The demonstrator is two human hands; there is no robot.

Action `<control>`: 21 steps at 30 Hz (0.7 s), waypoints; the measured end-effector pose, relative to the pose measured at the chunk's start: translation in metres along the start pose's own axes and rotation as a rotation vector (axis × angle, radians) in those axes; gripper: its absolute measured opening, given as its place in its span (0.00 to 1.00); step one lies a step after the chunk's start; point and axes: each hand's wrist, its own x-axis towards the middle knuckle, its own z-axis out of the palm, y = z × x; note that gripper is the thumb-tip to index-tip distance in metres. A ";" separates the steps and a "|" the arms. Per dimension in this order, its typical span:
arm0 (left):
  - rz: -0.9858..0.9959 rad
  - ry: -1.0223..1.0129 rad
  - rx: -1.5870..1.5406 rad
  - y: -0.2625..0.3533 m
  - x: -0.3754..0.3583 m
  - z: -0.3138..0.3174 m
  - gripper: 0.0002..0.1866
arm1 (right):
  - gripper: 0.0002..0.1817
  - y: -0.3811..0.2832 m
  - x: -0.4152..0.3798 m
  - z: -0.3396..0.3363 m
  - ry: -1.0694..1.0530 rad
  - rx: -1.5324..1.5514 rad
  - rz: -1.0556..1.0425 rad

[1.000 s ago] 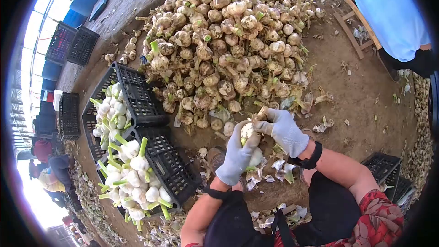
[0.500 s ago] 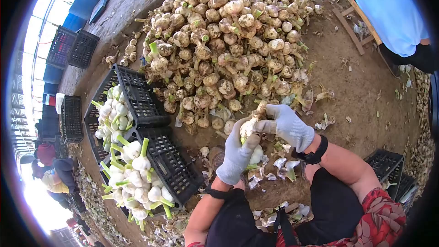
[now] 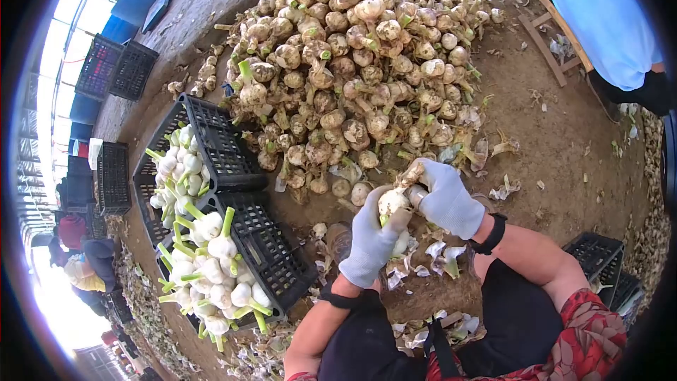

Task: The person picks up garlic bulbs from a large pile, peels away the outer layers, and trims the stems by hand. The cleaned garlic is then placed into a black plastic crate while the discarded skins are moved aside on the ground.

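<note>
My left hand (image 3: 368, 240), in a pale grey glove, is closed around a garlic bulb (image 3: 392, 202), a short green stem end showing near the thumb. My right hand (image 3: 450, 201), gloved alike, pinches the bulb's dirty, rooty end, its thumb against the bulb's side. Just below them a whitish bulb (image 3: 400, 243) shows partly behind my left hand. Loose garlic skins (image 3: 441, 259) are scattered on the ground beneath. Ahead of both hands rises a big heap of soil-stained garlic (image 3: 345, 77).
Two black plastic crates (image 3: 276, 257) stand at the left, heaped with white trimmed garlic (image 3: 215, 264). More crates (image 3: 111, 176) are farther left. A person in a light blue top (image 3: 603, 21) is at upper right by a wooden frame (image 3: 546, 42). Another black crate (image 3: 596, 257) sits at right.
My right hand has shifted slightly down and right around the bulb's root end. More of the bulb's pale surface shows between my hands. The view has shifted slightly.
</note>
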 end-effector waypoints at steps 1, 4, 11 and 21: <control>-0.029 -0.031 -0.091 -0.003 0.000 -0.002 0.36 | 0.08 -0.002 0.001 0.002 0.019 -0.043 -0.014; -0.390 -0.207 -0.842 -0.015 0.000 -0.007 0.34 | 0.08 0.007 0.004 0.002 -0.019 -0.114 -0.123; -0.390 -0.291 -0.855 -0.018 0.002 -0.018 0.35 | 0.11 -0.011 0.011 -0.018 -0.379 0.310 0.191; -0.273 -0.065 -0.691 -0.018 0.004 -0.004 0.32 | 0.07 -0.003 0.000 0.007 0.037 0.325 0.223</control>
